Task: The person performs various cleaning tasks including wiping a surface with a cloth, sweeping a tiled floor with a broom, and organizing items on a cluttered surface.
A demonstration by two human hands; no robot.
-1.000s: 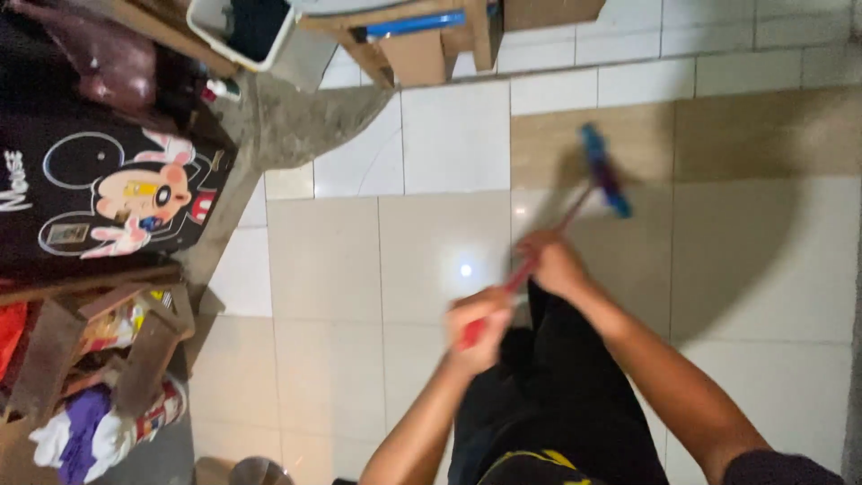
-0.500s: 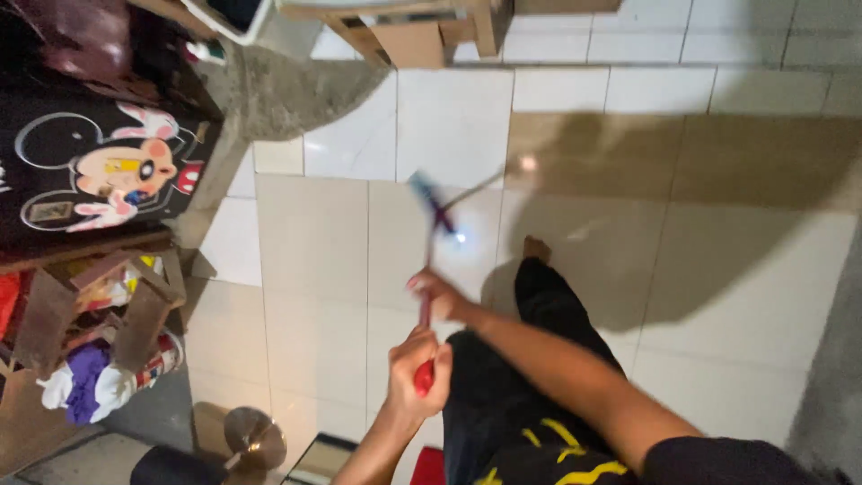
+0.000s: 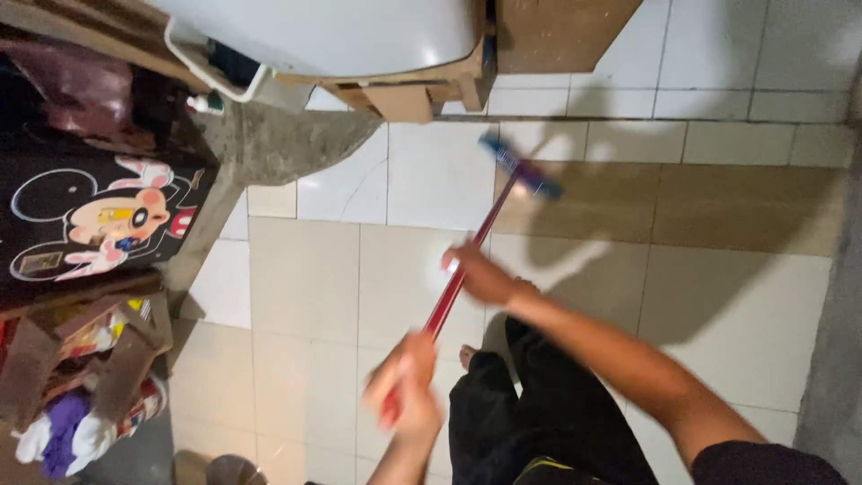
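1. While our right hand wraps its fingers round the middle of the red handle, our left hand closes its fingers in a fist over the near end; that hand is blurred, so we cannot tell how tightly it grips.
2. Both hands pinch nothing else; the handle runs up and away from us, slanting to the right.
3. At its far end sits the blue broom head, low on the tiled floor, though whether it touches we cannot tell, just short of the white wall tiles and near the wooden furniture.
4. We judge the step in hand to be a sweeping stroke across the floor, with the head reached far out.
5. A next move, as we judge it, calls for drawing the head back toward our dark trouser legs while keeping clear of the bare foot.
6. At the left stand a black printed cloth and a cluttered wooden rack, well apart from the broom.
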